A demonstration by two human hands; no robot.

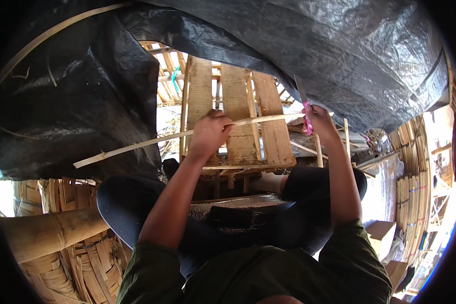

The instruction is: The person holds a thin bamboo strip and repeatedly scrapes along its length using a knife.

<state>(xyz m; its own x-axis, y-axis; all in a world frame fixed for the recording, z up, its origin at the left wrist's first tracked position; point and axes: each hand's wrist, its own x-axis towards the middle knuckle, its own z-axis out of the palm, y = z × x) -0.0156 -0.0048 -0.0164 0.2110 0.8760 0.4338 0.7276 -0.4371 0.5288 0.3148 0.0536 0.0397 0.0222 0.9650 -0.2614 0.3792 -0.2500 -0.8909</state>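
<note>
Clock read from mid-view, 12 at the top. Your left hand (pixel 213 133) sits just off centre toward 11 o'clock, fingers closed around a long pale bamboo strip (pixel 159 140). The strip slants across above the desk (pixel 238 96), whose wooden planks run toward 12; its far left end lies at 9 o'clock, the other end by your right hand (pixel 313 120) at 2. Right-hand fingers wrap snugly around the pink handle of a knife (pixel 308 117), blade pointing up between 11 and 12. Whether those fingers also touch the strip, you cannot tell.

Surroundings: black plastic sheeting (pixel 359 55) arches from 9 over to 2 o'clock, a curved bamboo strip on it at 10. Green cord (pixel 175 77) at 11, beyond the desk's left edge. Thick bamboo pole (pixel 61 232) at 8. Stacked bamboo slats (pixel 413 205) between 3 and 4; cardboard box (pixel 381 235) at 4.
</note>
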